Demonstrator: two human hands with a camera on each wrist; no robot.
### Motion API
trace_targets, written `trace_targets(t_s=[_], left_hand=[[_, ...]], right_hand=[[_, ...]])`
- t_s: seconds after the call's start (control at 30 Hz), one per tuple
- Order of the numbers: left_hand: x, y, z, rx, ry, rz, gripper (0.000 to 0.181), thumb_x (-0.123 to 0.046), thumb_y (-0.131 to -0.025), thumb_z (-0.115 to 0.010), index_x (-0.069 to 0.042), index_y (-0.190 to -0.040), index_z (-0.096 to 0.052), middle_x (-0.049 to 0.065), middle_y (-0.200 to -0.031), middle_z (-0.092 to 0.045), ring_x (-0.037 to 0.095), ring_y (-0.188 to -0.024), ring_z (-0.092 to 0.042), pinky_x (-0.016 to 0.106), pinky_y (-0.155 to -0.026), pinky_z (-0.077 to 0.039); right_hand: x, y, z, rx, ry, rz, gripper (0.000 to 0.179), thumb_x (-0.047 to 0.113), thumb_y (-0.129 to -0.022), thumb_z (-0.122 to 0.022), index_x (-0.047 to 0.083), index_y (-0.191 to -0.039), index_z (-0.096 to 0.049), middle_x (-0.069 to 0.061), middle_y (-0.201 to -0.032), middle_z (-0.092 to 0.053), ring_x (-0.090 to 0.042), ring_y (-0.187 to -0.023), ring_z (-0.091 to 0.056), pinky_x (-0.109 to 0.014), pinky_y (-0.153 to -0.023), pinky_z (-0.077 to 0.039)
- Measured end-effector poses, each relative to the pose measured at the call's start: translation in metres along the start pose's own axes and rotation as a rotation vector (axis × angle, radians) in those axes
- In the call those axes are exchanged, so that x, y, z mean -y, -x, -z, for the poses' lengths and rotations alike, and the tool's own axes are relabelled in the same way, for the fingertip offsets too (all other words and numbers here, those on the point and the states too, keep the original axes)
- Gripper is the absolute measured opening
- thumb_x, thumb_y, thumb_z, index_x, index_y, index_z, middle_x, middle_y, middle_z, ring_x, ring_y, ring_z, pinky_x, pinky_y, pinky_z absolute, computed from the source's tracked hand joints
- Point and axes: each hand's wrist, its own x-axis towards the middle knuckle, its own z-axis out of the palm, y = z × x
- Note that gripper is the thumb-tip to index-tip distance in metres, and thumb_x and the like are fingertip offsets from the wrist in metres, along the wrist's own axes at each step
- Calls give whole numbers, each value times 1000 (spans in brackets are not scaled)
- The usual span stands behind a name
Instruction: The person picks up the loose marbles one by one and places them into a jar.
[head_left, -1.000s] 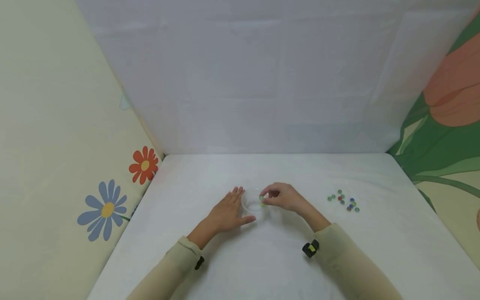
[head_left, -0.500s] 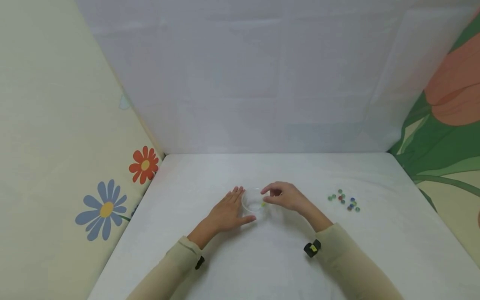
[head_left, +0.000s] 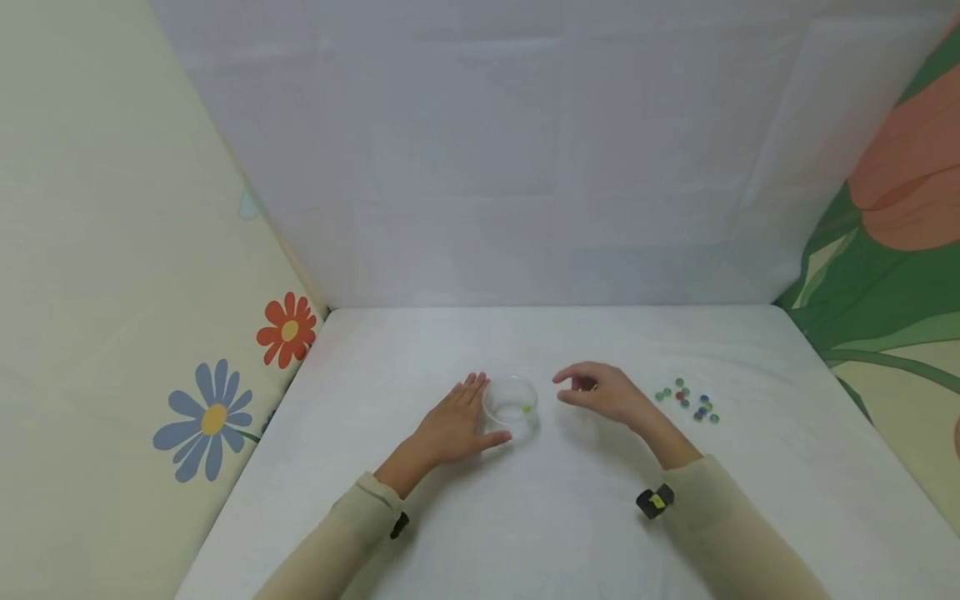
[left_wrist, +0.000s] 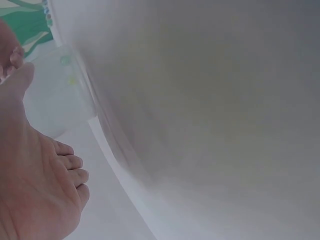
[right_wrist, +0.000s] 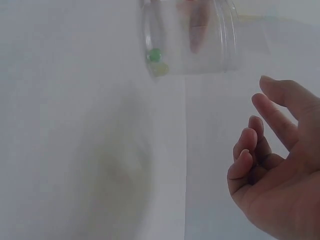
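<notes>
A clear, round plastic jar (head_left: 511, 398) stands on the white table in front of me. At its bottom lie a green marble (right_wrist: 155, 55) and a yellow one (right_wrist: 160, 69), both seen through the wall in the right wrist view. My left hand (head_left: 453, 425) lies beside the jar with its fingers straight along the left side and its thumb spread toward the near side. To the right of the jar, and apart from it, my right hand (head_left: 607, 393) hovers with nothing between its loosely bent fingers (right_wrist: 280, 120).
Several glass marbles (head_left: 686, 400), green, blue and red, lie scattered on the table to the right of my right hand. A white cloth backdrop (head_left: 525, 167) rises behind the white table (head_left: 570, 533). Flower-patterned panels (head_left: 213, 419) flank it.
The right hand held a green marble at the jar's rim and let it go into the jar. That hand has since moved away to the right. The left hand has stayed still.
</notes>
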Motion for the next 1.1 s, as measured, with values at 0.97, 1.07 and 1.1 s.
trace_targets(t_s=[0.97, 1.07, 1.1], left_hand=[[0, 1, 0, -2, 6, -8, 106, -75, -93, -46, 3, -160, -18, 15, -169, -15, 26, -157, -11, 38, -128, -11], [0, 1, 0, -1, 11, -10, 106, -75, -93, -46, 3, -160, -18, 15, -168, -15, 27, -157, -12, 38, -128, -11], [0, 1, 0, -1, 14, -10, 106, -75, -93, -47, 3, -160, -18, 15, -168, -15, 27, -157, -12, 38, -128, -12]], right_hand=[[-36, 34, 38, -89, 93, -82, 30, 21, -92, -75, 8, -120, -72, -3, -89, -62, -18, -82, -54, -29, -67, -46], [-38, 37, 40, -92, 105, -122, 31, 21, -92, -74, 9, -121, -72, -3, -90, -62, -18, -83, -54, -29, -68, -46], [-39, 39, 41, -94, 109, -136, 31, 21, -93, -74, 9, -121, -72, -3, -90, -62, -18, -83, -54, -29, -68, -46]])
